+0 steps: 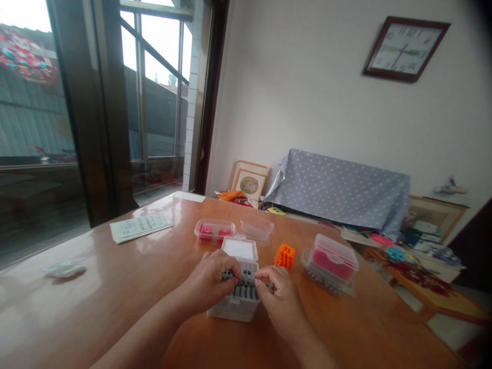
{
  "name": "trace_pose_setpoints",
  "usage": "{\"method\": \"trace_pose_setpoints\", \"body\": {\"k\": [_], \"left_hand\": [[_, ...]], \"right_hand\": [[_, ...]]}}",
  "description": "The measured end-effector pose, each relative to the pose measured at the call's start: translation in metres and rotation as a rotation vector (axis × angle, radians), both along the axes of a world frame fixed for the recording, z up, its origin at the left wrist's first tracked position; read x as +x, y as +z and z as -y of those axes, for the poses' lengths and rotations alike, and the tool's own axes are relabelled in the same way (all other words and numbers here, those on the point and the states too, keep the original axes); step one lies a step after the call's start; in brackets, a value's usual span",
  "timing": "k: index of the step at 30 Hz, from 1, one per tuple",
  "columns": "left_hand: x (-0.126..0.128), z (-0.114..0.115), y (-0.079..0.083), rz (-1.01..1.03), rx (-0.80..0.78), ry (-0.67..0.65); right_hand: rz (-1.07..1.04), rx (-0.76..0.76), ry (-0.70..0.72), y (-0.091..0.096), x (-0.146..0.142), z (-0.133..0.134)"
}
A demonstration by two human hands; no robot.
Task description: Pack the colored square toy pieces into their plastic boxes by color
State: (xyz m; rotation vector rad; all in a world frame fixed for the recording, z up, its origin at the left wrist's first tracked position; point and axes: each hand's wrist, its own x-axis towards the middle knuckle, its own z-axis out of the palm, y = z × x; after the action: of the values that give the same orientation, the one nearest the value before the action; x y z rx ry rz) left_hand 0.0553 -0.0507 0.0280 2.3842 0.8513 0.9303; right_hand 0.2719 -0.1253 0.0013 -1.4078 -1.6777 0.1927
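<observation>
A clear plastic box (231, 310) stands in front of me on the table, with its lid (240, 250) tipped back. Rows of small grey plastic pieces (246, 292) fill it near the top. Over its left side, my left hand (213, 277) is closed in a pinch, with a bit of grey plastic showing between thumb and fingers. My right hand (282, 297) is closed at the box's right edge, and grey plastic shows by its fingertips too. The fingers partly hide both pieces. Close beyond my right hand stands an orange stack of plastic blocks (285, 256).
Behind the box sit a small clear container (215, 231) with red contents and a loose clear lid (257, 229). Stacked containers (333, 259) stand at right. Papers (140, 225) and a crumpled packet (65, 269) lie on the wooden table (126, 287) at left.
</observation>
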Motion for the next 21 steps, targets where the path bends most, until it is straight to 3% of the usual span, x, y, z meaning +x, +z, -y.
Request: {"method": "trace_pose_setpoints", "body": {"k": [21], "left_hand": [[-0.0007,0.0035,0.0072,-0.138,0.088,-0.097]], "right_hand": [[0.159,-0.004,0.058,0.0021,0.0036,0.0044]]}}
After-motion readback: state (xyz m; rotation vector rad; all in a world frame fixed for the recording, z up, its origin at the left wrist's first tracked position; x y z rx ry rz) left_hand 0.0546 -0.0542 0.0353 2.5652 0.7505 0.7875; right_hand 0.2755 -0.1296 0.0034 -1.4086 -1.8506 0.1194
